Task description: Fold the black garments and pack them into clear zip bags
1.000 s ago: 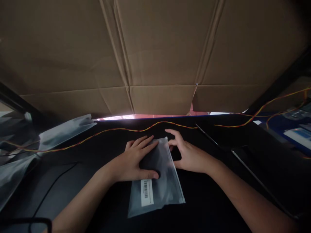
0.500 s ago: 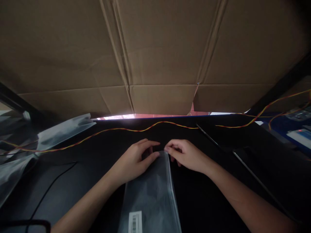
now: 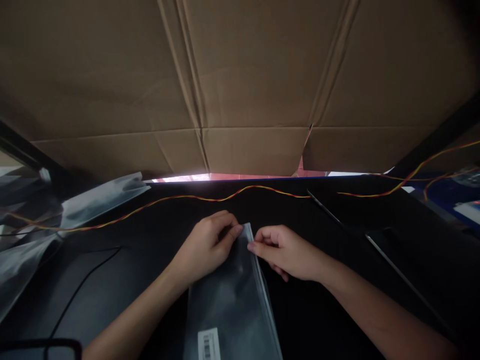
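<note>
A clear zip bag [image 3: 232, 295] lies lengthwise before me on the black tabletop, its zip edge on the right. Near its lower end is a white barcode label [image 3: 209, 344]. My left hand [image 3: 212, 242] pinches the bag's far end between thumb and fingers. My right hand [image 3: 285, 250] grips the zip edge a little below the far corner, thumb on top and the other fingers curled. Whatever the bag contains, if anything, is too dark to make out.
A red-and-yellow twisted wire [image 3: 180, 197] crosses the back of the table [image 3: 123, 290]. Plastic bags [image 3: 101, 200] and a thin black cable [image 3: 80, 290] lie left. Dark flat panels with shiny edges [image 3: 401, 275] lie right. A cardboard sheet [image 3: 255, 75] hangs behind.
My left thumb and fingers have closed on the bag's far end. My right hand has slid from the corner slightly down along the zip edge, toward me.
</note>
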Demonstrator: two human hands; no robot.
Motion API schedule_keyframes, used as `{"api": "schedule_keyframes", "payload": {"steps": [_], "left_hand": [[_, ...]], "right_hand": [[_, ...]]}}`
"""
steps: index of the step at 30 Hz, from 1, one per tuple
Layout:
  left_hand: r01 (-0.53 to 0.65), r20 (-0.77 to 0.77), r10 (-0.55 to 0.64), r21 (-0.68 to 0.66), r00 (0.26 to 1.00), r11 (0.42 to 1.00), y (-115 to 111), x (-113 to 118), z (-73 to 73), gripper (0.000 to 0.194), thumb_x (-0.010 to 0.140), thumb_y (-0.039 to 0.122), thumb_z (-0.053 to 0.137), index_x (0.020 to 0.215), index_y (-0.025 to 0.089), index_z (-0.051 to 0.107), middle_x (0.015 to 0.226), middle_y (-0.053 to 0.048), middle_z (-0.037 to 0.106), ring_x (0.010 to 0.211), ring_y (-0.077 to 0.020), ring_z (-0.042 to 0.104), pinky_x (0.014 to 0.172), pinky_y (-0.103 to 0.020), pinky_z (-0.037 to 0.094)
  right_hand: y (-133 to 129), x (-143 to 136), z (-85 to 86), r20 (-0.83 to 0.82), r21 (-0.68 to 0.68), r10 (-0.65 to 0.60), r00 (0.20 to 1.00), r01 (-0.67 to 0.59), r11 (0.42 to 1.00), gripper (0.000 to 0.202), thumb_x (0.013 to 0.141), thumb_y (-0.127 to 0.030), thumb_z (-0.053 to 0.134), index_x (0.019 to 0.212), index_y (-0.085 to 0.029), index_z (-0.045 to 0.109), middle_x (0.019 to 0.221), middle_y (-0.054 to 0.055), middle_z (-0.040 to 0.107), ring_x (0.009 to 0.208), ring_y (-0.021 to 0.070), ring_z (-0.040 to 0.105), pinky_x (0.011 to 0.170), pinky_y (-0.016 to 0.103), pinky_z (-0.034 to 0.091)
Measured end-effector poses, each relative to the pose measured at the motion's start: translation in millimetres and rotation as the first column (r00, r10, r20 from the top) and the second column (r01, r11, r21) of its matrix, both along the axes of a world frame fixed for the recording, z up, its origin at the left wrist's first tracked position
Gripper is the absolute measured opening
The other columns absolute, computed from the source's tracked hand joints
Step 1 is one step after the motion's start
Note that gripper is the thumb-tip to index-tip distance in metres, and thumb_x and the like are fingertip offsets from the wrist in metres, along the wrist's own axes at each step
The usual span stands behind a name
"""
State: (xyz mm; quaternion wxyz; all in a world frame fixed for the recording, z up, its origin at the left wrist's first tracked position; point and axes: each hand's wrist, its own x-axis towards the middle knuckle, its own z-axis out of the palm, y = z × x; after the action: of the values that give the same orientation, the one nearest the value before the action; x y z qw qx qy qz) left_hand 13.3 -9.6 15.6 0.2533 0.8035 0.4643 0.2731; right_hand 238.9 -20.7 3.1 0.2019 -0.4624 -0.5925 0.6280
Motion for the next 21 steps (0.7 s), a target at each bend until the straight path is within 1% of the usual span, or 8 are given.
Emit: {"api": "schedule_keyframes", "payload": {"steps": [5,7,9,11,13,16,18,21], "left_hand": [[-0.164,-0.063,0.174,0.133,0.983,0.977,28,-29,0.4,0.035,0.108,0.038,0.048,0.078,0.021,0.057,0.078,-0.001,0.062,0.073,-0.0179,0.059,0.070,-0.032,0.044],[-0.197,-0.115,0.219,0.172,0.969,0.965,36,-41,4.0,0.035,0.107,0.040,0.049,0.081,0.021,0.061,0.081,-0.002,0.064,0.074,-0.0195,0.061,0.071,-0.033,0.045],[-0.212,-0.168,0.249,0.211,0.954,0.954,30,-47,8.6,0.029,0.104,0.041,0.053,0.094,0.020,0.070,0.095,-0.007,0.071,0.085,-0.0243,0.066,0.079,-0.038,0.050],[-0.217,-0.234,0.276,0.250,0.932,0.944,6,-45,10.1,0.036,0.101,0.046,0.058,0.122,0.021,0.072,0.119,-0.013,0.073,0.103,-0.0333,0.069,0.092,-0.048,0.053],[-0.190,-0.337,0.280,0.277,0.899,0.942,-30,-35,3.6,0.061,0.099,0.058,0.062,0.152,0.028,0.058,0.139,-0.015,0.070,0.117,-0.0429,0.069,0.097,-0.061,0.054],[-0.046,-0.455,0.197,0.322,0.868,0.946,-85,-19,-19.8,0.091,0.093,0.071,0.066,0.171,0.037,0.032,0.169,-0.017,0.049,0.143,-0.0546,0.056,0.099,-0.073,0.056],[-0.046,-0.465,0.224,0.364,0.857,0.930,-109,-18,-34.3,0.088,0.098,0.062,0.064,0.173,0.039,0.024,0.171,-0.014,0.047,0.149,-0.0528,0.051,0.101,-0.075,0.057],[-0.061,-0.422,0.228,0.374,0.878,0.925,-127,-46,-36.8,0.068,0.104,0.042,0.056,0.168,0.046,0.033,0.160,-0.003,0.062,0.145,-0.0422,0.060,0.106,-0.067,0.061]], "right_hand": [[-18,-1,12.5,0.057,-0.203,0.262,0.963,-0.246,0.948,0.033,0.092,-0.047,0.080,0.082,-0.022,0.060,0.051,-0.011,0.053,0.038,0.0067,0.045,0.034,0.016,0.039],[-21,1,16.1,0.070,-0.276,0.354,0.933,-0.323,0.905,0.037,0.086,-0.051,0.085,0.082,-0.022,0.062,0.053,-0.010,0.054,0.040,0.0073,0.048,0.036,0.017,0.041],[-18,4,15.9,0.106,-0.258,0.388,0.916,-0.351,0.900,0.041,0.086,-0.058,0.083,0.083,-0.022,0.064,0.056,-0.008,0.056,0.042,0.0081,0.049,0.038,0.019,0.042],[-10,8,12.4,0.184,-0.095,0.322,0.929,-0.309,0.946,0.043,0.093,-0.063,0.075,0.084,-0.021,0.067,0.059,-0.006,0.058,0.044,0.0089,0.049,0.041,0.021,0.039],[-1,13,8.2,0.242,0.139,0.157,0.958,-0.194,0.971,0.042,0.101,-0.059,0.064,0.086,-0.020,0.068,0.066,-0.004,0.060,0.052,0.0099,0.051,0.048,0.023,0.037],[6,18,4.3,0.253,0.367,-0.065,0.965,-0.033,0.930,0.040,0.106,-0.049,0.059,0.080,-0.020,0.064,0.071,-0.002,0.059,0.063,0.0114,0.051,0.056,0.025,0.033],[6,19,4.1,0.263,0.429,-0.110,0.959,-0.014,0.903,0.043,0.106,-0.049,0.058,0.074,-0.020,0.061,0.065,-0.003,0.054,0.061,0.0118,0.048,0.056,0.028,0.029],[3,18,7.0,0.277,0.479,-0.117,0.954,-0.031,0.878,0.044,0.106,-0.051,0.058,0.074,-0.021,0.063,0.060,-0.004,0.052,0.056,0.0113,0.045,0.056,0.029,0.028]]}}
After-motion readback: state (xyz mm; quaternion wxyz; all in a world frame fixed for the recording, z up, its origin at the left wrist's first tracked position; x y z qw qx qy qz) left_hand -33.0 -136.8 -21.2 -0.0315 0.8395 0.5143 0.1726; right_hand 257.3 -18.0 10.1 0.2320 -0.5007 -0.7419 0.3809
